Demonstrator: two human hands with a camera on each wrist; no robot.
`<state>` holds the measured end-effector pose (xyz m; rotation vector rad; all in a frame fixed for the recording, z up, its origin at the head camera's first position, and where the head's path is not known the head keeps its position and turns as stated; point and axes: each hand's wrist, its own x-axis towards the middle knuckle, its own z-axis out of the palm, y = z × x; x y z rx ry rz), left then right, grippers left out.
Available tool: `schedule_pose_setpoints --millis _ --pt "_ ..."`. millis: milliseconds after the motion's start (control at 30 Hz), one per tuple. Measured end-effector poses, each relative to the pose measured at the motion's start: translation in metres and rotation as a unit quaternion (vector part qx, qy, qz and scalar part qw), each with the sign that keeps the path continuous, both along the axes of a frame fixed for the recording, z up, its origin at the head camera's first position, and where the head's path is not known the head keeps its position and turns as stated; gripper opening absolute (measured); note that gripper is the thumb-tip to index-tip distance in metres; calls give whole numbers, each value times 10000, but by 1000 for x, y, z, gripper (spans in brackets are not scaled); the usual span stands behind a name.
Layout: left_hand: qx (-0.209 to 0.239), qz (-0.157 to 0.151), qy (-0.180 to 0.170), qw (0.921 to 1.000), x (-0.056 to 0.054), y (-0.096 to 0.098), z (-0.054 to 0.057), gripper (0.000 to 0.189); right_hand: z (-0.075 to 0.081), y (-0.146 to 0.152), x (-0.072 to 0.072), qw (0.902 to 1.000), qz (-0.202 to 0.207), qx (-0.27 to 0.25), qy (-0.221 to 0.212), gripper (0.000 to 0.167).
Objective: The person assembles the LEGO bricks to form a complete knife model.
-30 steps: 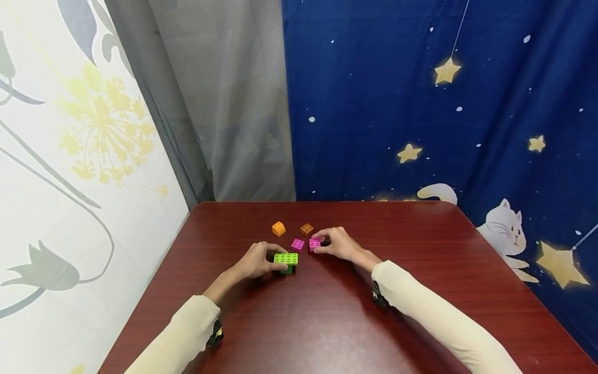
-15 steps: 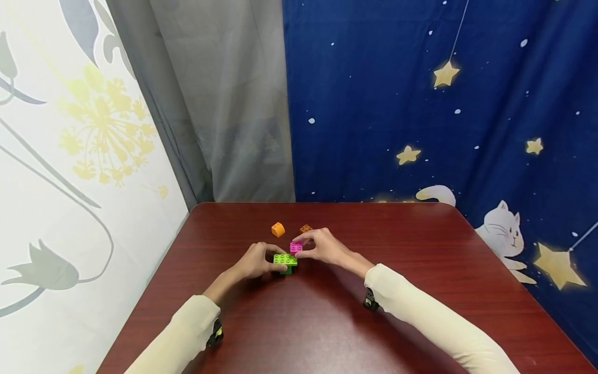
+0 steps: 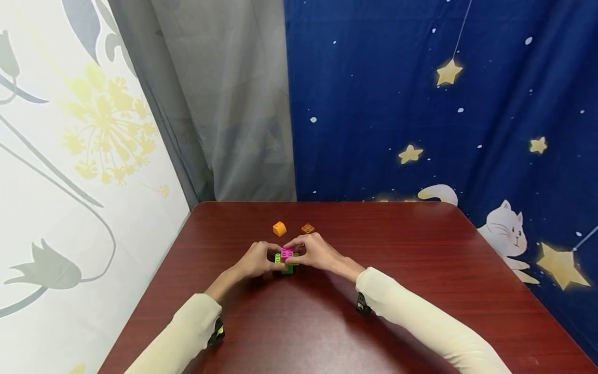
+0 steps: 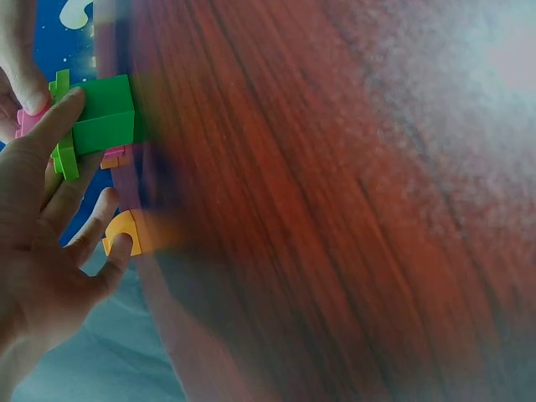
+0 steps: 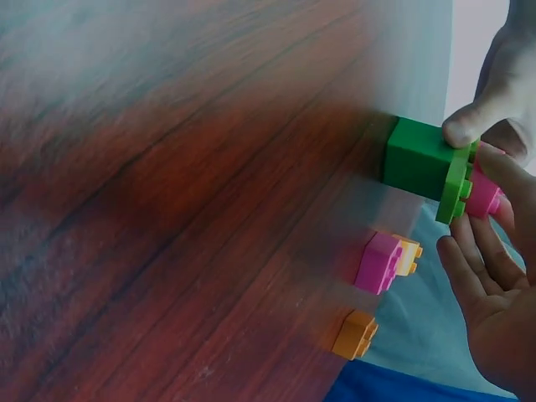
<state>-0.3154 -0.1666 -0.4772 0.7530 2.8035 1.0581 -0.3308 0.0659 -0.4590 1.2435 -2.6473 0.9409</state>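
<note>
A light green studded plate (image 3: 278, 258) lies on top of a dark green block (image 5: 416, 159) on the table. My left hand (image 3: 256, 259) holds this stack from the left, thumb on the near side. Between the fingertips of my right hand (image 3: 320, 253) is a pink brick (image 3: 287, 253), set against the plate's studs around the middle. In the right wrist view the pink brick (image 5: 483, 193) touches the studded face; whether it is fully seated I cannot tell. A second pink brick (image 5: 378, 264) rests on the table, hidden behind my right hand in the head view.
An orange curved brick (image 3: 279, 228) and a brownish-orange brick (image 3: 307, 228) lie farther back on the dark red wooden table (image 3: 317, 322). Grey and blue curtains (image 3: 397, 104) hang behind the far edge. A white printed cloth (image 3: 93, 182) stands at the left.
My right hand has carried the pink brick leftward from the table, over the second pink brick, onto the light green plate. My left hand has stayed in place on the stack.
</note>
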Motion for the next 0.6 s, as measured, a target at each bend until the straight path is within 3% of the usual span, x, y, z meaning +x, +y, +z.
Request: schedule_pose_setpoints --millis 267,600 --pt "-41 -27 67 10000 -4 1 4 35 -1 -1 -2 9998 -104 -56 182 34" --pt "20 -30 70 10000 0 1 -1 37 -17 3 1 9988 66 -296 378 39"
